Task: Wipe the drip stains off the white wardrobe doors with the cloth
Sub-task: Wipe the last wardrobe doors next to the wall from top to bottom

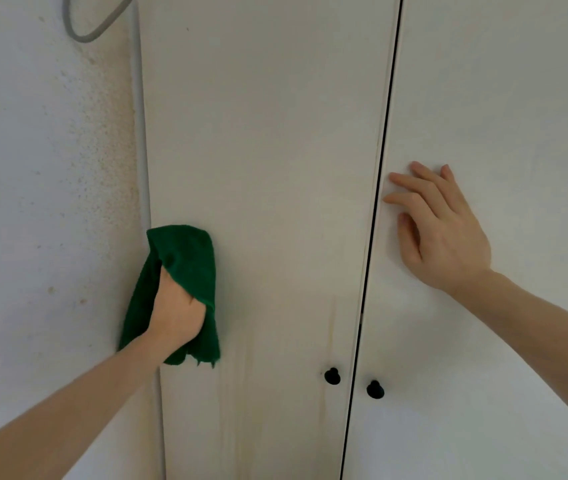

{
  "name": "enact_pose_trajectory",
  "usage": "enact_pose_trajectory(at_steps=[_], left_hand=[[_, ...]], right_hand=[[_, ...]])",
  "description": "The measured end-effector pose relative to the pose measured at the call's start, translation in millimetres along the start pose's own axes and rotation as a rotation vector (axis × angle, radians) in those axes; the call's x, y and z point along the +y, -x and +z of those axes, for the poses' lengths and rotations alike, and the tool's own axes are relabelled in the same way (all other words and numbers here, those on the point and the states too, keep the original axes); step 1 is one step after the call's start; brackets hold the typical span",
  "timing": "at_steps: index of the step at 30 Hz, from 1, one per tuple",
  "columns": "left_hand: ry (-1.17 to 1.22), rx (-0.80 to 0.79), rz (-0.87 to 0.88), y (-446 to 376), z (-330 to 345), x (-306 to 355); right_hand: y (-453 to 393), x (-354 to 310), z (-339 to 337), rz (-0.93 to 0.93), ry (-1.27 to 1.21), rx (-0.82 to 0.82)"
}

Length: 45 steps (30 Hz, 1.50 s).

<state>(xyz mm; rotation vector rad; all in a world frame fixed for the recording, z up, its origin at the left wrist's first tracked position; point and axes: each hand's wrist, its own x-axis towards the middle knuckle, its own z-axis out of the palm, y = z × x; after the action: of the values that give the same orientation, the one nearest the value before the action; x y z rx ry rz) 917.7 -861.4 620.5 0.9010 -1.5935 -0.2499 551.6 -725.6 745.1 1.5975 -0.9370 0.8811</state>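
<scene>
Hands reach up toward two closed white wardrobe doors. At far left, a speckled wall (43, 202) carries a grey cable loop (85, 34). Left hand (177, 306) clenches a green cloth (185, 258), bunched against the left door (268, 168) right at its outer edge beside the wall. Faint drip stains (237, 393) streak down below the cloth. Bare panel stretches rightward to the dark gap. Two black knobs (332, 376) flank it. Right hand (445, 230), fingers relaxed and spread, rests flat on the right door (500, 98) just beside the gap.
</scene>
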Motion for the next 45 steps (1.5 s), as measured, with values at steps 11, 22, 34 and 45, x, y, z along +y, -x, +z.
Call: enact_pose_trajectory(at_steps=[11,22,34,45], left_hand=[[-0.049,0.055,-0.022,49,61,21],[-0.159,-0.268,0.225,113,132,96],[0.072,-0.278,0.335,89,83,87],[-0.117,-0.048,-0.045,44,22,3]], right_hand=[[0,0,3,-0.008,0.015,0.007],[0,-3,0,0.002,0.006,-0.029],[38,-46,-30,0.076,-0.185,-0.231],[104,-59,-7,0.144,-0.184,-0.242]])
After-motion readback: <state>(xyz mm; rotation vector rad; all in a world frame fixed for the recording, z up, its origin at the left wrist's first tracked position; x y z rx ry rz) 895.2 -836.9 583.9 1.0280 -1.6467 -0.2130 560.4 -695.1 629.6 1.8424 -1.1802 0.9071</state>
